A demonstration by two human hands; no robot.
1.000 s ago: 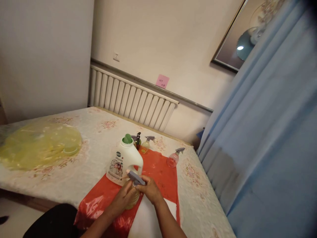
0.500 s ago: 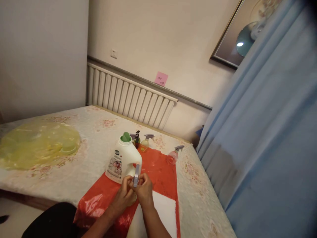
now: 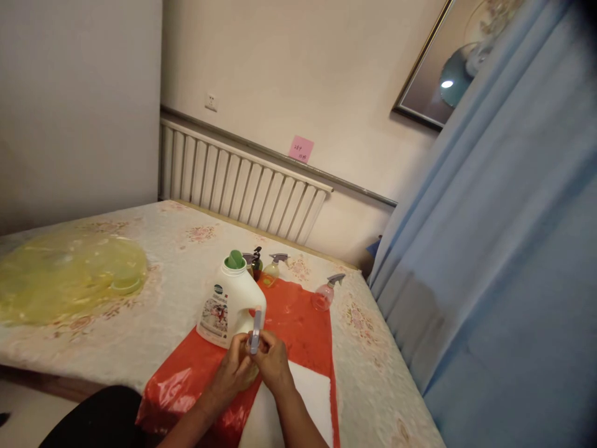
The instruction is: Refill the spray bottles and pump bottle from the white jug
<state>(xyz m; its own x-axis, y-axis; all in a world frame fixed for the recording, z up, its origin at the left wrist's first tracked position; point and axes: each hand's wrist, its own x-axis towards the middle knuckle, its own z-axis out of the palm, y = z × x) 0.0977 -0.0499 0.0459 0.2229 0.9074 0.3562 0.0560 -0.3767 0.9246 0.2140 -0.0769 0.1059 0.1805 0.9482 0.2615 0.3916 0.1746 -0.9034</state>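
Close to the front of the red sheet, my two hands meet around a spray bottle with a grey trigger head (image 3: 255,333). My left hand (image 3: 234,368) is closed on its near left side, and a yellowish bit of the bottle shows below the fingers. Fingers of my right hand (image 3: 274,362) pinch just under the grey head; the collar there is mostly hidden. Right behind them stands a white detergent jug (image 3: 241,298) with a printed label and handle. Its open mouth has a green piece (image 3: 236,259) in it.
Behind the jug stand a yellowish spray bottle (image 3: 270,272) and a dark one (image 3: 257,264). A pink spray bottle (image 3: 323,297) is to the right on the red plastic sheet (image 3: 298,317). White padding (image 3: 311,398) lies nearer me, a yellow plastic bag (image 3: 60,274) far left.
The view has shifted slightly. Both hands stay on the spray bottle, with the right fingers a little repositioned around the neck; the other things keep their places.
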